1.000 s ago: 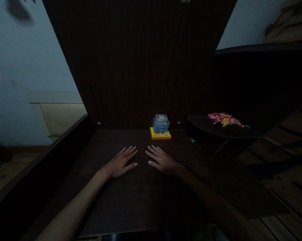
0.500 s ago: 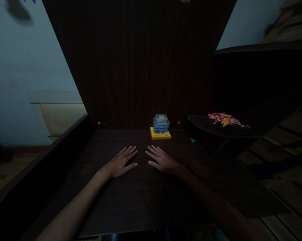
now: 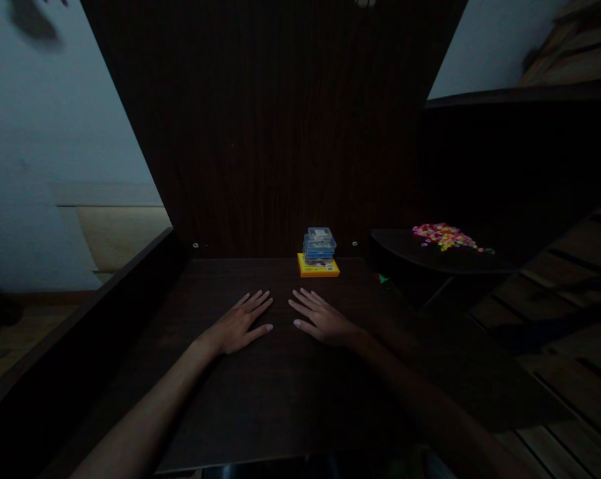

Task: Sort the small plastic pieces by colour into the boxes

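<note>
My left hand lies flat and open on the dark wooden desk, palm down, fingers spread toward the back. My right hand rests flat and open beside it, holding nothing. Behind the fingertips, near the back panel, stands a small stack of clear blue-tinted plastic boxes on top of a yellow box. Neither hand touches the stack.
A tall dark wood back panel rises behind the desk. A raised side board borders the left. To the right, a lower dark shelf carries a heap of small pink and yellow pieces. Wooden slats lie at far right.
</note>
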A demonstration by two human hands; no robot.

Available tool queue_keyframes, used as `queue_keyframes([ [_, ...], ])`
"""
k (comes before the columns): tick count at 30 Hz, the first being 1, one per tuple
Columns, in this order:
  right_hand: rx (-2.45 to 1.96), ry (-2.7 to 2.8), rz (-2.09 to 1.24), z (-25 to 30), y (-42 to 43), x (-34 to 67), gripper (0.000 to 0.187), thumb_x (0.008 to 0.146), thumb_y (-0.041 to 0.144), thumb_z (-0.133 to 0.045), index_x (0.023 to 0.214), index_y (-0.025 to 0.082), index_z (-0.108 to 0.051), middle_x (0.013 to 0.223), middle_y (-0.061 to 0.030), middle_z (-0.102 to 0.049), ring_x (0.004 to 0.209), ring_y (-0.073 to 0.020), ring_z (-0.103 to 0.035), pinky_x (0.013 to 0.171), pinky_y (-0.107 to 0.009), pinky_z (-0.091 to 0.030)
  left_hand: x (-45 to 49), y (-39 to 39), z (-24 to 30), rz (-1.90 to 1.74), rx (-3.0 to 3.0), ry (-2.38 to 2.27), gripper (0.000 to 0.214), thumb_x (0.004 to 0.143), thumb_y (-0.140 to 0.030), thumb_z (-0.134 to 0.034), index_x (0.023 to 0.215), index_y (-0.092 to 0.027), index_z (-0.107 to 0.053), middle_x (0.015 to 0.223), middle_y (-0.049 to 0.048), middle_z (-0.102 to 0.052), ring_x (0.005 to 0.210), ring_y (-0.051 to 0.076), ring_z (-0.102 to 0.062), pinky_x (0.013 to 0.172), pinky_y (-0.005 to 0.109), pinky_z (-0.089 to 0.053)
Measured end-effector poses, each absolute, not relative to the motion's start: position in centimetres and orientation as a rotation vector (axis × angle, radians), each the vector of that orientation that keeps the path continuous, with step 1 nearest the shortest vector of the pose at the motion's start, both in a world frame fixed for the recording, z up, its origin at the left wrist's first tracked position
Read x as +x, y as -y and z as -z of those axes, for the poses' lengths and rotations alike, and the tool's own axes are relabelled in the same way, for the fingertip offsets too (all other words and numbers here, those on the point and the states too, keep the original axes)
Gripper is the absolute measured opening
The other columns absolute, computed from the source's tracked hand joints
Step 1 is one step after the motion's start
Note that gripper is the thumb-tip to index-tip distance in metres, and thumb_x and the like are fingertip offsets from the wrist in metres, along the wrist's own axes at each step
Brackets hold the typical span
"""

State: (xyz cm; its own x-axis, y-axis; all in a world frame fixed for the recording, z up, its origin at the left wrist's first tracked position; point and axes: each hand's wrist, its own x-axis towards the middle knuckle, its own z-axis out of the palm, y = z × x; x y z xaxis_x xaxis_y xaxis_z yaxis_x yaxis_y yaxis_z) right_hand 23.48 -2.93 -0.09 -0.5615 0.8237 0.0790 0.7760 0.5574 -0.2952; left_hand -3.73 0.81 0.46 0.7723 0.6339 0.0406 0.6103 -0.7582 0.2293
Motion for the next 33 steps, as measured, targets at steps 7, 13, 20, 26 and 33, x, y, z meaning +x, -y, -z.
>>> queue_keyframes([
  [7, -1.35, 2.579, -0.358, 0.04, 2.94, 23.48, 0.06, 0.097, 0.05, -0.036, 0.148, 0.019, -0.033, 0.157, -0.011, -0.02, 0.146, -0.0262, -0.014, 0.118, -0.049, -0.015, -3.71, -0.74, -0.56, -0.154, 2.751, -0.988, 0.068, 0.094, -0.06, -0.032, 0.151, -0.022, -0.023, 0.157, 0.01, -0.02, 0.146, 0.026, -0.018, 0.119, 0.047, -0.017],
  [13, -1.361, 2.593, -0.366, -0.34, 3.09, 23.35, 0.06, 0.098, 0.049, -0.036, 0.148, 0.016, -0.033, 0.157, -0.0125, -0.02, 0.146, -0.0261, -0.013, 0.119, -0.047, -0.014, -3.72, -0.81, -0.47, -0.179, 2.749, -0.968, 0.067, 0.095, -0.059, -0.032, 0.15, -0.023, -0.023, 0.157, 0.0101, -0.02, 0.146, 0.026, -0.017, 0.119, 0.048, -0.016],
  [20, -1.357, 2.586, -0.334, -0.14, 3.06, 23.45, 0.059, 0.098, 0.049, -0.036, 0.149, 0.02, -0.033, 0.157, -0.0108, -0.021, 0.146, -0.0259, -0.014, 0.118, -0.049, -0.016, -3.7, -0.77, -0.54, -0.176, 2.748, -0.973, 0.067, 0.095, -0.059, -0.031, 0.15, -0.023, -0.024, 0.157, 0.0091, -0.02, 0.146, 0.025, -0.018, 0.119, 0.046, -0.017],
  [26, -1.367, 2.598, -0.358, -0.43, 3.12, 23.37, 0.06, 0.098, 0.049, -0.036, 0.148, 0.016, -0.033, 0.157, -0.0128, -0.02, 0.146, -0.0264, -0.013, 0.119, -0.047, -0.014, -3.63, -0.76, -0.6, -0.159, 2.729, -0.992, 0.068, 0.094, -0.06, -0.031, 0.15, -0.022, -0.025, 0.157, 0.0097, -0.02, 0.146, 0.026, -0.018, 0.119, 0.047, -0.017],
  [33, -1.355, 2.597, -0.342, -0.13, 3.02, 23.51, 0.06, 0.098, 0.05, -0.035, 0.149, 0.018, -0.033, 0.157, -0.0118, -0.02, 0.146, -0.026, -0.014, 0.118, -0.049, -0.015, -3.66, -0.65, -0.71, -0.169, 2.743, -0.981, 0.067, 0.095, -0.06, -0.031, 0.15, -0.023, -0.024, 0.157, 0.009, -0.02, 0.146, 0.026, -0.018, 0.119, 0.047, -0.016],
])
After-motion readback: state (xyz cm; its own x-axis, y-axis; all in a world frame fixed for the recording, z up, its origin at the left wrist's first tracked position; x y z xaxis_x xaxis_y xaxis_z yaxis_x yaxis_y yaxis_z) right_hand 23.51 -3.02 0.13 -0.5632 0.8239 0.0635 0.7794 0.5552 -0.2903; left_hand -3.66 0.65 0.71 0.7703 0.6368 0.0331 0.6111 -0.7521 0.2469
